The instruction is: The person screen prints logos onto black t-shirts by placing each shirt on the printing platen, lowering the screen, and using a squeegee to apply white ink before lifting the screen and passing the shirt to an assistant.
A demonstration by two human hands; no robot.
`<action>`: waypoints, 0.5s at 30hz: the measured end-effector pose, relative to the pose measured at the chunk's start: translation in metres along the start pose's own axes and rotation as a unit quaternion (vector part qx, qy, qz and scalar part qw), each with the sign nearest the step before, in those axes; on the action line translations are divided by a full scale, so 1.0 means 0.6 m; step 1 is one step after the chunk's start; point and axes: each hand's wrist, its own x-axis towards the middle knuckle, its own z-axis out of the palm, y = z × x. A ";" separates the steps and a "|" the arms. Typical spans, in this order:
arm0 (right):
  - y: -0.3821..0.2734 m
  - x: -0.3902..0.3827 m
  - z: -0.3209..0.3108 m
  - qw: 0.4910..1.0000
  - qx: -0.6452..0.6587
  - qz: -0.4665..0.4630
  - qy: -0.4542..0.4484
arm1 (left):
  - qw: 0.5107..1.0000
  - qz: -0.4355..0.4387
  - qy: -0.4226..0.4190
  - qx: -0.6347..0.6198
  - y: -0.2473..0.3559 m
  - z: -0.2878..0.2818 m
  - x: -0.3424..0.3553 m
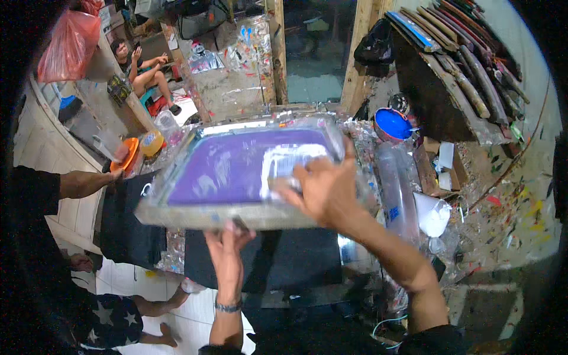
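Observation:
I see a screen-printing frame [177, 216] with a purple mesh [219, 168] and a white patch toward its right, tilted above a platen bearing black fabric [263, 263]. My left hand [228, 254] grips the frame's front edge from below, with a small dark piece by its fingertips. My right hand [328, 192] lies over the frame's right part, fingers bent by the white patch and along the side. Motion blurs both the frame and those fingers.
A co-worker's arm [83, 184] reaches toward an orange container [127, 154] at left, beside another black fabric [127, 225]. A seated person [145, 77] is behind. Right stand a blue bucket [391, 123], clear plastic roll [396, 189], cardboard box [429, 174] and stacked boards [461, 65].

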 end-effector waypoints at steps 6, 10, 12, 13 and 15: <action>0.042 -0.065 0.081 0.942 0.146 0.011 -0.303 | 0.981 -0.162 -0.020 0.106 -0.123 -0.103 -0.042; 0.024 -0.154 0.122 0.930 0.100 0.009 -0.354 | 0.981 -0.102 0.004 0.166 -0.151 -0.115 -0.057; 0.039 -0.188 0.132 0.973 0.049 -0.073 -0.214 | 0.972 -0.068 -0.002 0.225 -0.153 -0.101 -0.059; 0.049 -0.189 0.151 0.984 0.029 -0.112 -0.136 | 0.976 -0.057 -0.014 0.212 -0.156 -0.100 -0.059; 0.098 -0.139 0.215 0.982 -0.016 -0.106 -0.157 | 0.976 -0.082 -0.013 0.200 -0.168 -0.108 -0.056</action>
